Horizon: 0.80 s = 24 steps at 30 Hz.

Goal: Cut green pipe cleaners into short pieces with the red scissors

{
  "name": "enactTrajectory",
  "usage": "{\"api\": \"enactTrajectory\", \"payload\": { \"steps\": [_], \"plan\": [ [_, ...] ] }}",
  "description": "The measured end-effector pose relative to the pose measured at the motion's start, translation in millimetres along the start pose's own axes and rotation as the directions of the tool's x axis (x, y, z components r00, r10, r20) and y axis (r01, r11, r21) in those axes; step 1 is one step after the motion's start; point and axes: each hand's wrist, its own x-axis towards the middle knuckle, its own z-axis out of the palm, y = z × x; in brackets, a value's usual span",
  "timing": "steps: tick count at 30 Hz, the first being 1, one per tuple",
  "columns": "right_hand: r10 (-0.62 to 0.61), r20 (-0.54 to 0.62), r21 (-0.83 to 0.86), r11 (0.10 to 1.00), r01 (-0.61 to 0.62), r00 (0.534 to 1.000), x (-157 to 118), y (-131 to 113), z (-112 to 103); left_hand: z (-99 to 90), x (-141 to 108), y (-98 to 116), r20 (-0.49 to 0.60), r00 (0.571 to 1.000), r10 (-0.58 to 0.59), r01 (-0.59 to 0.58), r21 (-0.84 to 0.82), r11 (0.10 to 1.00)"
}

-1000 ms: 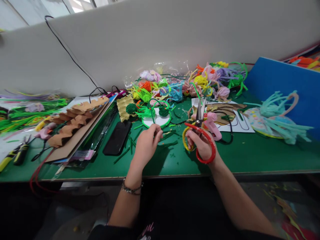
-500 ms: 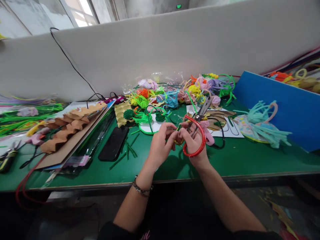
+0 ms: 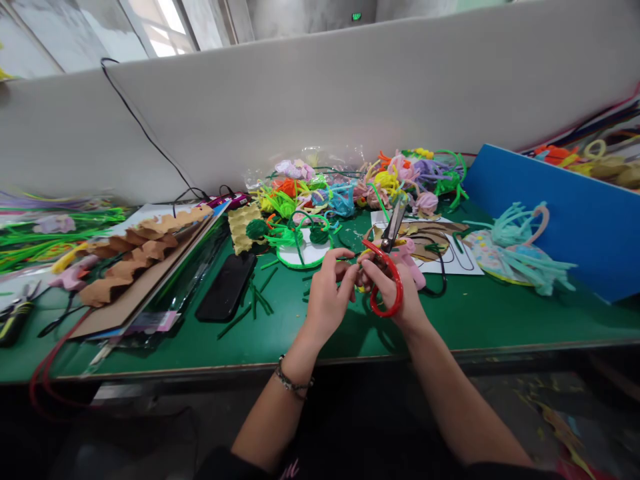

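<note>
Red-handled scissors point(image 3: 399, 293) hang on my right hand point(image 3: 395, 287), their blades pointing away over the table. The fingertips of that hand pinch a small yellow-green piece, mostly hidden, against those of my left hand point(image 3: 333, 287). My left hand is closed on the same small piece. A pink glue gun point(image 3: 413, 263) lies just beyond my right hand. Left of my hands are a black phone point(image 3: 226, 288), cut green stems point(image 3: 257, 300) and a white disc edged in green point(image 3: 310, 253) with dark green pompoms.
Colourful fuzzy-stem bundles point(image 3: 340, 199) line the back of the green table point(image 3: 280, 340). At the right, a teal fuzzy piece point(image 3: 520, 247) leans by a blue board point(image 3: 560, 213). Cardboard strips point(image 3: 135, 260) and pliers point(image 3: 17, 317) lie at the left.
The scissors on my right hand have turned, and their blades now look closed together. Both hands have shifted slightly, with the fingertips still together.
</note>
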Motion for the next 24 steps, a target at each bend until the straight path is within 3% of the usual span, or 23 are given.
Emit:
{"api": "enactTrajectory", "payload": {
  "steps": [5,10,12,16,18,22,24],
  "plan": [
    [-0.03,0.023,-0.036,0.999,0.031,0.999,-2,-3,0,1.4,0,-2,-0.026,0.999,0.038,-0.036,0.076,0.996],
    [-0.141,-0.074,-0.168,0.978,0.127,0.987,-1,-8,-4,1.6,1,-3,0.158,0.987,-0.03,0.008,0.139,0.99],
    [-0.193,-0.086,-0.199,0.965,0.173,0.977,0,-7,-6,2.0,1,-3,0.18,0.982,-0.059,0.033,0.146,0.989],
    [-0.316,-0.053,-0.329,0.901,0.282,0.947,0,-5,-9,1.8,0,-1,0.169,0.981,-0.092,0.073,0.117,0.99],
    [-0.343,-0.035,-0.378,0.874,0.305,0.939,2,-5,-10,0.7,0,2,0.168,0.983,-0.078,0.048,0.178,0.983],
    [-0.309,-0.083,-0.349,0.899,0.263,0.948,7,-6,-10,-1.2,1,6,0.179,0.983,-0.052,-0.006,0.311,0.95],
    [-0.267,-0.119,-0.328,0.92,0.216,0.956,9,-7,-11,-0.6,2,7,0.085,0.995,-0.053,0.022,0.329,0.944]
  ]
}}
